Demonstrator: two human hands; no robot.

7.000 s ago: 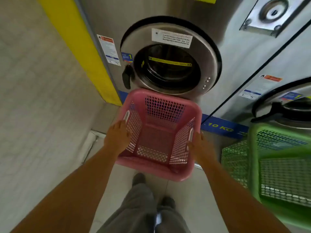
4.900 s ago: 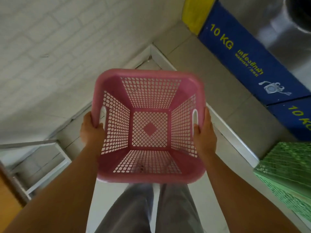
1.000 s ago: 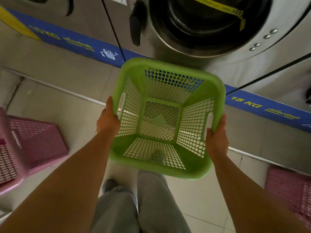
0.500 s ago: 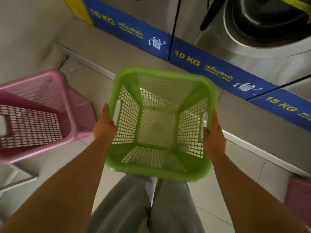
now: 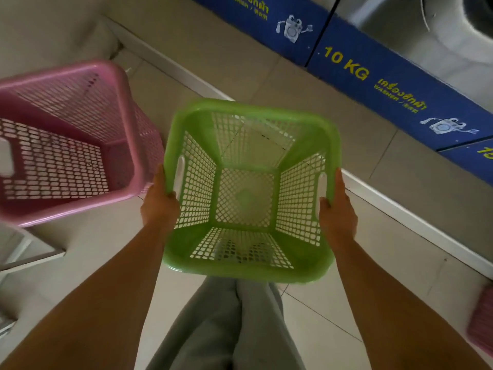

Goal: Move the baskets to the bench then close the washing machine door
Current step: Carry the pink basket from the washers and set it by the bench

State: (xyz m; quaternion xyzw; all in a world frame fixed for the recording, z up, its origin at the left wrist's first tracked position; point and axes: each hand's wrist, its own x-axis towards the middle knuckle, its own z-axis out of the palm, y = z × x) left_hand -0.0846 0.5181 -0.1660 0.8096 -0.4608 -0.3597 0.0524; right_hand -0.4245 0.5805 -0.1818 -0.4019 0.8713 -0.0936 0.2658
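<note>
The person is holding a green basket (image 5: 250,188) in the air with both hands, in front of the body and above the tiled floor (image 5: 360,316). The left hand (image 5: 159,206) is clamped on the left rim of the basket, next to the handle slot, and the right hand (image 5: 337,209) is clamped on the right rim in the same way. The basket is empty and its opening is facing up to the camera; through the mesh bottom the grey trousers (image 5: 226,329) of the person are showing.

To the left of the green basket a pink basket (image 5: 69,145) is standing, also empty, with its near corner just beside the left hand. It is sitting higher than the floor, on the counter (image 5: 32,252), of which only a pale edge is showing under it. At the right edge a part of another pink basket (image 5: 481,324) is showing low on the floor.

Along the top right the washing machines (image 5: 437,41) are standing, with a blue strip (image 5: 373,84) marked "10 KG" along their base.
</note>
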